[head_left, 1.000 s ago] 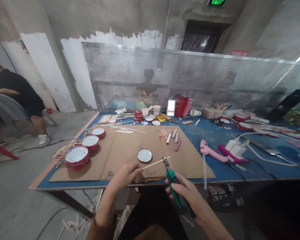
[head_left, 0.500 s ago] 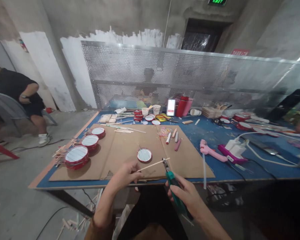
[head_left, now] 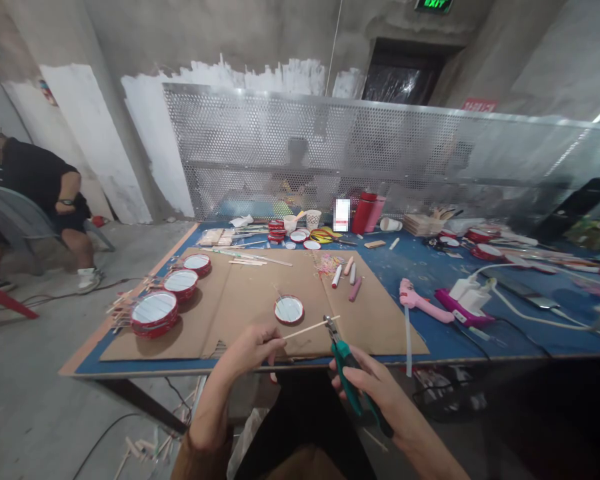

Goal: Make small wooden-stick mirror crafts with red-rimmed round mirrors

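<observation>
The thin wooden stick point(head_left: 305, 329) slants just above the near edge of the cardboard sheet point(head_left: 250, 287), and I have its lower end pinched between the thumb and fingers of my left hand point(head_left: 253, 350). It looks very light and stiff, dry enough not to slip, but slim enough that I judge it would snap if bent hard. The end is a good place to hold it, lightly, with the fingertips. Near its other end, the jaws of my green-handled pliers point(head_left: 349, 380) meet it; whether they bite into the wood I cannot tell. My right hand point(head_left: 373, 380) is wrapped around those handles, which look padded and easy to grip. The tool is surely the heavier of the two, best held well back from its metal head.

Just beyond the stick lies a red-rimmed disc point(head_left: 289, 309) on the cardboard. Farther out, crayon-like sticks point(head_left: 337, 277) lie to the right, a stack of red-rimmed drums point(head_left: 154, 317) stands left, and a pink glue gun point(head_left: 425, 303) rests on the blue table point(head_left: 380, 273).
</observation>
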Motion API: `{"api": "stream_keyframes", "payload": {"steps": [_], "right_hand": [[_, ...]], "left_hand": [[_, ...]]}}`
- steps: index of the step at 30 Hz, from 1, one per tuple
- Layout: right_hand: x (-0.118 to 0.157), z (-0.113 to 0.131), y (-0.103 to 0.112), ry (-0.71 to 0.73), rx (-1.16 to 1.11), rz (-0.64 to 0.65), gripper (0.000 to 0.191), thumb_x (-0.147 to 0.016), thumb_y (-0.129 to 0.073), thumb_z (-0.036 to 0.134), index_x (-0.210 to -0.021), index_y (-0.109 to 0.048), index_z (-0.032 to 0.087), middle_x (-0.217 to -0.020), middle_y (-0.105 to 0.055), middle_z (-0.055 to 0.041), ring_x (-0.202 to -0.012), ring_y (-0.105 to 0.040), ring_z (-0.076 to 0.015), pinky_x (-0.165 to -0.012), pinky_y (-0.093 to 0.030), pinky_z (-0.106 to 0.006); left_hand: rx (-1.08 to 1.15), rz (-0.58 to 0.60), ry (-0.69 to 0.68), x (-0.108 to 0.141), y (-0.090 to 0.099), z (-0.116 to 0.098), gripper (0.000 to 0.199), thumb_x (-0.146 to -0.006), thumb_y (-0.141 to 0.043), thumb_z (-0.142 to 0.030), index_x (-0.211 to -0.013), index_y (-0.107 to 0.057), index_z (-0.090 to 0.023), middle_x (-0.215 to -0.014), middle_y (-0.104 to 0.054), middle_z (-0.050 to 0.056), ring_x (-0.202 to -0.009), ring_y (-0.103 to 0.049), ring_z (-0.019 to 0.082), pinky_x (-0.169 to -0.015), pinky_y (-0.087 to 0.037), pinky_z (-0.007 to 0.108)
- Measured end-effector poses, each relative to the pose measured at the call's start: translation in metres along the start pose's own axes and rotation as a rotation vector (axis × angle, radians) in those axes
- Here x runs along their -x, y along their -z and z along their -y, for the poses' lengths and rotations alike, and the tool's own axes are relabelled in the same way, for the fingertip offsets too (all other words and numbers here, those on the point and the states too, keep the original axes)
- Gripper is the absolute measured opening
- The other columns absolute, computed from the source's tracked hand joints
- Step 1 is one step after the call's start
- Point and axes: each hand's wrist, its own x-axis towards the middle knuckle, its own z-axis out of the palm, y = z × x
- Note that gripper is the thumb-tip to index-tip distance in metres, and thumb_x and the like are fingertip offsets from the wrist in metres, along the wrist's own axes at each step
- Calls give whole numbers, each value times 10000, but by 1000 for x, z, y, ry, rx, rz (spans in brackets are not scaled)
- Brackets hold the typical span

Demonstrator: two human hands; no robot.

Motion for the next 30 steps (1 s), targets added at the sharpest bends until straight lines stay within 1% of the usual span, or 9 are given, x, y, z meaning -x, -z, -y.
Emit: {"api": "stream_keyframes", "payload": {"steps": [3, 6, 10, 13, 16, 19, 21, 25, 30], "right_hand": [[-1, -4, -1, 65, 40, -41, 593, -644, -716, 546, -1103, -643, 178, -973, -643, -76, -770, -616, -189, -682, -507, -308], [-1, -7, -4, 127, 85, -45, 543, -694, -677, 515, -1109, -650, 166, -894, -646, -64, -718, -595, -175, -644, -489, -293], [-1, -8, -6, 113, 112, -42, 491, -687, -667, 485, -1053, -663, 158, -807, -627, -45, -658, -568, -161, -596, -470, -277], [-1, -6, -6, 68, 75, -46, 476, -662, -680, 496, -1009, -666, 170, -838, -630, -46, -671, -585, -165, -597, -476, -278], [2, 0, -5, 9, 0, -52, 479, -648, -702, 506, -1004, -666, 187, -922, -646, -58, -741, -618, -181, -650, -499, -291], [8, 6, -3, -30, -66, -9, 476, -674, -696, 517, -1020, -674, 190, -992, -656, -75, -820, -636, -194, -733, -513, -303], [11, 9, -1, -35, -94, 32, 469, -700, -681, 516, -1038, -677, 191, -1026, -658, -83, -848, -638, -197, -759, -513, -304], [11, 6, 3, -32, -85, 61, 470, -708, -680, 514, -1049, -678, 191, -1019, -659, -85, -838, -636, -193, -751, -514, -306], [2, -3, 1, 24, -6, -33, 543, -599, -730, 559, -988, -689, 183, -942, -654, -81, -760, -621, -196, -671, -515, -313]], "left_hand": [[-2, 8, 16, 0, 0, 0, 274, -825, -469, -429, -718, -529, -183, -536, -548, -46, -465, -404, 90, -515, -330, 217], [3, 14, 16, 1, 1, 0, 260, -824, -470, -417, -735, -535, -181, -542, -551, -45, -452, -396, 87, -507, -325, 217], [9, 26, 21, 2, 1, -1, 289, -825, -473, -454, -742, -529, -183, -552, -551, -45, -438, -383, 81, -488, -316, 215], [18, 27, 45, 3, 1, -1, 321, -816, -483, -494, -743, -527, -185, -553, -538, -50, -424, -377, 76, -469, -307, 212], [11, 23, 45, 3, 1, -1, 333, -821, -473, -503, -752, -534, -183, -551, -535, -48, -420, -383, 77, -463, -306, 213], [-8, 39, 46, 3, 1, -2, 356, -827, -454, -521, -740, -535, -184, -556, -545, -41, -421, -388, 78, -451, -305, 213], [-12, 49, 55, 4, 2, -3, 372, -825, -453, -536, -732, -534, -185, -559, -550, -39, -424, -387, 76, -443, -299, 209], [-16, 51, 57, 5, 3, -5, 369, -828, -450, -527, -742, -546, -181, -545, -543, -44, -421, -383, 72, -442, -299, 200], [-42, 78, 54, 3, 4, -3, 375, -845, -428, -517, -729, -546, -180, -528, -537, -44, -406, -376, 72, -432, -297, 200]]}}
